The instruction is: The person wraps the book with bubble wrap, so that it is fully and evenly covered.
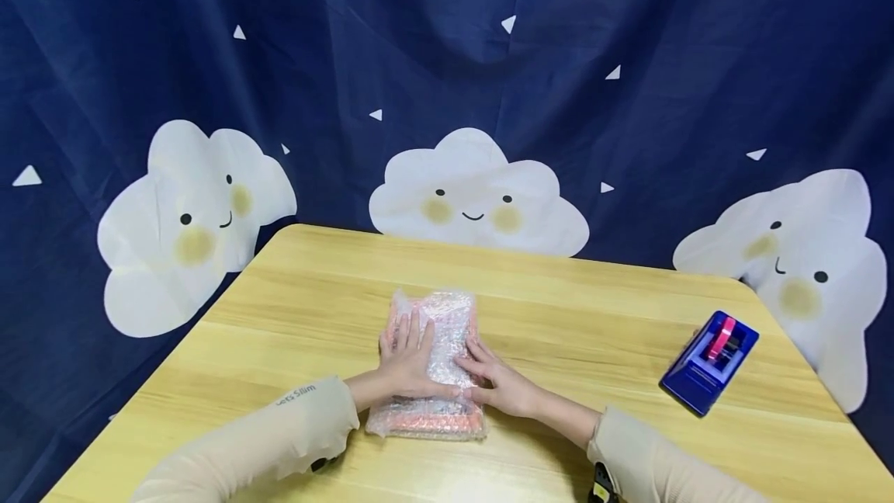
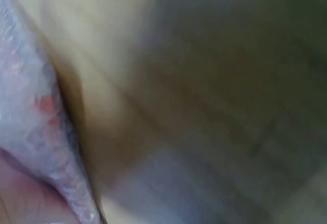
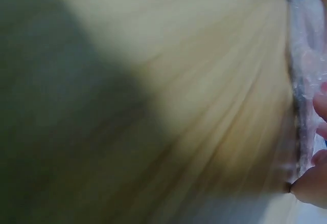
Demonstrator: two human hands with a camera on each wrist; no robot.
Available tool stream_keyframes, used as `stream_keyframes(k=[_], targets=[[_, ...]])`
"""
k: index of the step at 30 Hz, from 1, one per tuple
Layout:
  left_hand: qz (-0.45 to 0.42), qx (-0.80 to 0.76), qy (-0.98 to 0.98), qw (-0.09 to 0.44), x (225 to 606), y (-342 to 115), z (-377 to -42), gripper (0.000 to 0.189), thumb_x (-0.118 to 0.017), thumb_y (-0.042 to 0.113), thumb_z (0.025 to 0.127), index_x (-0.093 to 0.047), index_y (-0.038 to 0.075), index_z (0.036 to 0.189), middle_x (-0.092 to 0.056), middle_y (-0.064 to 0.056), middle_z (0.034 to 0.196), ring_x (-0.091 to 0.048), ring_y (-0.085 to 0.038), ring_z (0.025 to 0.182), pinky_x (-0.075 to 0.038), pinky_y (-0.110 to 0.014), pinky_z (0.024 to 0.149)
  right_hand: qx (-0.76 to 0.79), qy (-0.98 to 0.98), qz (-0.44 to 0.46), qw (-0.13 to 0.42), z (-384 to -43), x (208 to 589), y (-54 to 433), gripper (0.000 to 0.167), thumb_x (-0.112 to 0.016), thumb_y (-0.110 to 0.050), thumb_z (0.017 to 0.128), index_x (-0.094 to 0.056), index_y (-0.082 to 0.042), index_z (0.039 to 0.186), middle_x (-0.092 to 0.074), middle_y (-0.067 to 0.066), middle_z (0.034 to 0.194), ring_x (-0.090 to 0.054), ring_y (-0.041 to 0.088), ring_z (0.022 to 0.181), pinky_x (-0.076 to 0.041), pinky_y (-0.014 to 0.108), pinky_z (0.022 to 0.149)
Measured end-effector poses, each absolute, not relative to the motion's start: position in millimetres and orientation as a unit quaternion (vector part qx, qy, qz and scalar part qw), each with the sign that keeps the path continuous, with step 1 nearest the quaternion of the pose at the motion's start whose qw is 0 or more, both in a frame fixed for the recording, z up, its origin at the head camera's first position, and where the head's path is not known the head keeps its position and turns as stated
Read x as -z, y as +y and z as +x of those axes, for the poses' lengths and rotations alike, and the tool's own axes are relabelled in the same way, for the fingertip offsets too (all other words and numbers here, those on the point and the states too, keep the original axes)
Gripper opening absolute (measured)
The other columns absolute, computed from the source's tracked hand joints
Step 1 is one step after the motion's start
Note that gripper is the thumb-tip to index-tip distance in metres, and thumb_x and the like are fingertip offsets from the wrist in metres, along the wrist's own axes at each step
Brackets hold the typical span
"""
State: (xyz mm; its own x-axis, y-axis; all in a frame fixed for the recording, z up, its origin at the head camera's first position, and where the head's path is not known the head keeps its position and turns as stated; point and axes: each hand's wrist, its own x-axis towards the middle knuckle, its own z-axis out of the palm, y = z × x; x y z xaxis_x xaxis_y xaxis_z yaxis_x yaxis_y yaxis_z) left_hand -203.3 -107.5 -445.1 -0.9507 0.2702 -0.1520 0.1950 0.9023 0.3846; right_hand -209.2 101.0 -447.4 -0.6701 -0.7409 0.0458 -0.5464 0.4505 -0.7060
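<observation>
A flat pinkish-orange item wrapped in clear bubble wrap [image 1: 450, 324] lies on the wooden table in front of me. Its contents are blurred by the wrap. My left hand [image 1: 408, 367] rests on its left part, fingers spread and pointing away from me. On its right edge my right hand [image 1: 504, 386] touches the wrap with its fingertips, the thumb close to the left thumb. The left wrist view catches the edge of the bubble wrap [image 2: 30, 96] beside part of the hand. In the right wrist view, fingertips press against the wrap [image 3: 305, 75].
A dark blue tape dispenser [image 1: 687, 379] with a red roll [image 1: 721, 338] stands on the right side of the table [image 1: 573, 317]. Behind the table's far edge hangs a navy curtain [image 1: 433, 45] printed with smiling clouds.
</observation>
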Motion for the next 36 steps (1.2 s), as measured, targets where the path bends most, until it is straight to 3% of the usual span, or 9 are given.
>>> stream_keyframes(k=[8,15,24,36], targets=[[0.195,-0.207,0.948,0.142,440.1,-121.6,-200.9,0.111,-0.063,0.063,0.071,-0.006,0.005,0.146,0.019,-0.027,0.145,0.019,-0.042,0.133,0.013,-0.068,0.097,0.283,0.867,-0.394,0.117,-207.6,447.0,98.0,0.054,-0.058,-0.022,0.088,-0.042,0.001,0.134,-0.018,0.026,0.146,-0.014,0.045,0.134,-0.018,0.059,0.104],[0.293,-0.173,0.925,0.171,437.5,-132.6,-199.4,0.086,-0.051,0.059,0.083,-0.014,0.014,0.147,0.011,-0.020,0.150,0.010,-0.035,0.137,0.018,-0.063,0.098,0.201,0.892,-0.387,0.124,-208.8,436.0,100.0,0.057,-0.058,-0.037,0.086,-0.045,-0.009,0.134,-0.020,0.019,0.148,-0.021,0.040,0.134,-0.022,0.062,0.100],[0.316,-0.120,0.929,0.154,438.2,-136.2,-204.4,0.089,-0.053,0.062,0.079,-0.015,0.019,0.147,0.005,-0.015,0.152,0.012,-0.041,0.136,0.015,-0.067,0.097,0.198,0.894,-0.385,0.112,-208.9,435.8,102.5,0.057,-0.059,-0.035,0.086,-0.046,-0.009,0.134,-0.021,0.019,0.148,-0.021,0.038,0.134,-0.024,0.059,0.101],[0.319,-0.137,0.929,0.132,441.4,-137.4,-206.8,0.105,-0.057,0.064,0.075,-0.009,0.004,0.146,0.001,-0.016,0.152,0.004,-0.039,0.137,0.012,-0.062,0.102,0.250,0.884,-0.382,0.102,-204.4,437.7,106.8,0.055,-0.060,-0.030,0.087,-0.046,-0.004,0.133,-0.024,0.023,0.145,-0.027,0.040,0.131,-0.027,0.054,0.103]])
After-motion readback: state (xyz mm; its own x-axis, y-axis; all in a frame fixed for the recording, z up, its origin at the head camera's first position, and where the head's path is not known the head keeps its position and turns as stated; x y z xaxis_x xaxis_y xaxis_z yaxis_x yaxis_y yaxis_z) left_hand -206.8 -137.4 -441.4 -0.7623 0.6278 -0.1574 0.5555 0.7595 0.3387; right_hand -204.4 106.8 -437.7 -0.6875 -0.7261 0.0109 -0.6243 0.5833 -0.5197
